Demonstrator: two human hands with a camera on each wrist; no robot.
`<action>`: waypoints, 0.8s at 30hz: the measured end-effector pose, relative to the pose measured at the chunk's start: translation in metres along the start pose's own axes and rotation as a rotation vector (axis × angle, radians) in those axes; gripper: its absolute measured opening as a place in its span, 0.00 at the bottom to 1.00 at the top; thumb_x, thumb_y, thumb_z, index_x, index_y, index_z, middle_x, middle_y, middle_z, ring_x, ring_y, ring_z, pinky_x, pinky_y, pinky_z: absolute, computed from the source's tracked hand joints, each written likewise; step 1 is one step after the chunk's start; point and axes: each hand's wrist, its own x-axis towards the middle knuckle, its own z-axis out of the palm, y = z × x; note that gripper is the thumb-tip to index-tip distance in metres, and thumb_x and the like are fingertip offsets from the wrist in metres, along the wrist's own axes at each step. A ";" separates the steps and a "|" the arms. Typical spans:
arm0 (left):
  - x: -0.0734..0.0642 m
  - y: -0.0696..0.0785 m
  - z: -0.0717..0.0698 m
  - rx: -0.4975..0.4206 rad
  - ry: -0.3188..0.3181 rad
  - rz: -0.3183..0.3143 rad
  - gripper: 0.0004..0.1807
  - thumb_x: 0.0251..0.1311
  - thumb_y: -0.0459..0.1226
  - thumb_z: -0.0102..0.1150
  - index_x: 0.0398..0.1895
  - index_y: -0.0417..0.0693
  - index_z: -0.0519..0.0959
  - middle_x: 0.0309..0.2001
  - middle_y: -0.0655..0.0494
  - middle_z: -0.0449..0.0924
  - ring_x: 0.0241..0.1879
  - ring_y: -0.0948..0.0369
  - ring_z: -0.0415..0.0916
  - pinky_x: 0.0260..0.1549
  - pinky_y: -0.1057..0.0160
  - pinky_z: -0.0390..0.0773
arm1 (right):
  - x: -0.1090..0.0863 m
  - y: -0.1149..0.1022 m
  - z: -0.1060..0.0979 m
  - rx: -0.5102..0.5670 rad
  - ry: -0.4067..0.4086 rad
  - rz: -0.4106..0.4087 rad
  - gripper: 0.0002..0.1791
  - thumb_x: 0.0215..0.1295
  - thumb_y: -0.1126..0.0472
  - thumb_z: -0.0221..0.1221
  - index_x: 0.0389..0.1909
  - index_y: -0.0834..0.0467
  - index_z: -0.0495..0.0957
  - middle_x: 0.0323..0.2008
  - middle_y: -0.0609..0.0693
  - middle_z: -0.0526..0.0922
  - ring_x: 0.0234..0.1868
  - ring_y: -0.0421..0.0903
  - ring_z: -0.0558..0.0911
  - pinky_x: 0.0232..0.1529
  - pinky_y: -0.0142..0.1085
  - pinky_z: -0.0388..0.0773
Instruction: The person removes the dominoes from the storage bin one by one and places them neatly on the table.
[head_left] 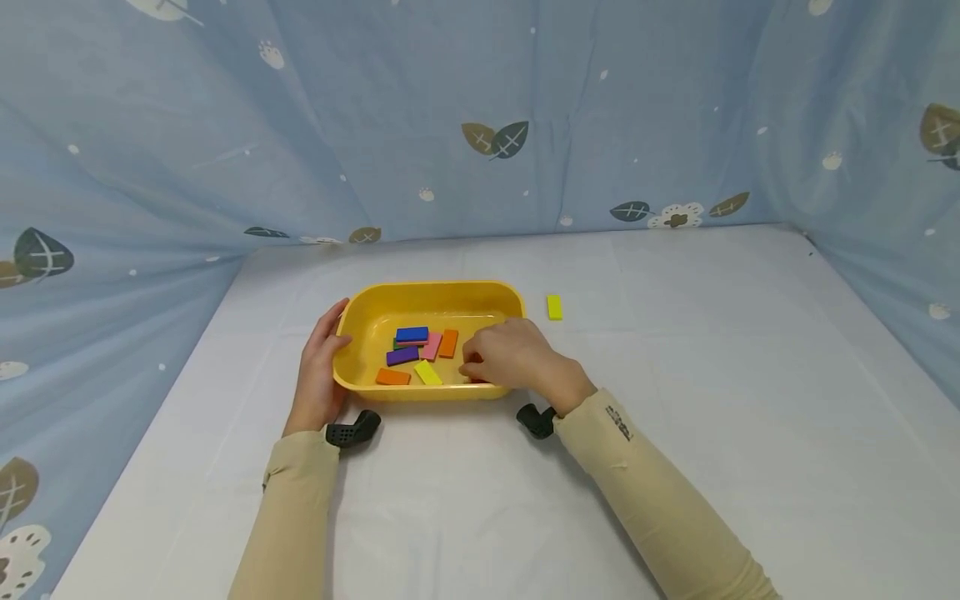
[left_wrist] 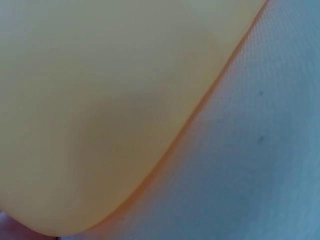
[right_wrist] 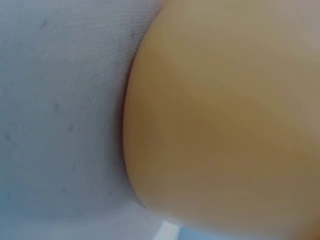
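Blue fabric [head_left: 375, 125] is filling upper frame. Left hand [head_left: 321, 367] is clamping yellow tray [head_left: 420, 393], mid-frame; right hand [head_left: 517, 354] is resting inside, hold hidden, can't tell. Blocks [head_left: 431, 347] are lying there too; we're guessing light, stiff: pinch long edges.

The person wore a long, beige fabric left sleeve [head_left: 288, 517], creased near its cuff, and a matching beige fabric right sleeve [head_left: 660, 500], wrinkled further up and marked near the wrist with a small block of dark print [head_left: 618, 422]. A black, rounded device [head_left: 354, 431] dotted with small holes showed at the left cuff, a black, curved device [head_left: 536, 422] at the right.
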 end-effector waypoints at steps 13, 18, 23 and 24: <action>0.001 0.002 0.000 -0.008 -0.007 0.007 0.27 0.62 0.33 0.38 0.64 0.65 0.59 0.66 0.65 0.52 0.62 0.59 0.55 0.57 0.64 0.61 | -0.001 0.001 -0.003 -0.004 -0.014 -0.023 0.10 0.55 0.45 0.57 0.35 0.42 0.80 0.30 0.37 0.73 0.30 0.38 0.70 0.30 0.30 0.66; 0.001 0.002 0.001 -0.006 -0.002 -0.005 0.27 0.62 0.33 0.37 0.64 0.65 0.59 0.66 0.65 0.52 0.62 0.59 0.55 0.57 0.65 0.62 | -0.001 0.002 -0.004 0.023 -0.030 -0.032 0.08 0.54 0.47 0.59 0.33 0.43 0.80 0.31 0.37 0.73 0.30 0.38 0.70 0.31 0.30 0.67; 0.000 0.002 0.001 -0.010 -0.004 -0.002 0.27 0.62 0.33 0.37 0.65 0.63 0.58 0.66 0.65 0.52 0.62 0.59 0.55 0.57 0.65 0.62 | -0.001 0.003 -0.004 0.036 -0.036 -0.040 0.06 0.54 0.48 0.59 0.31 0.43 0.80 0.30 0.36 0.73 0.30 0.37 0.71 0.32 0.29 0.67; 0.000 0.002 0.001 -0.009 -0.005 -0.003 0.27 0.62 0.33 0.37 0.65 0.63 0.58 0.66 0.65 0.52 0.62 0.59 0.55 0.56 0.65 0.62 | -0.001 0.003 -0.004 0.042 -0.036 -0.039 0.06 0.54 0.48 0.59 0.31 0.43 0.80 0.30 0.36 0.73 0.31 0.38 0.71 0.32 0.30 0.67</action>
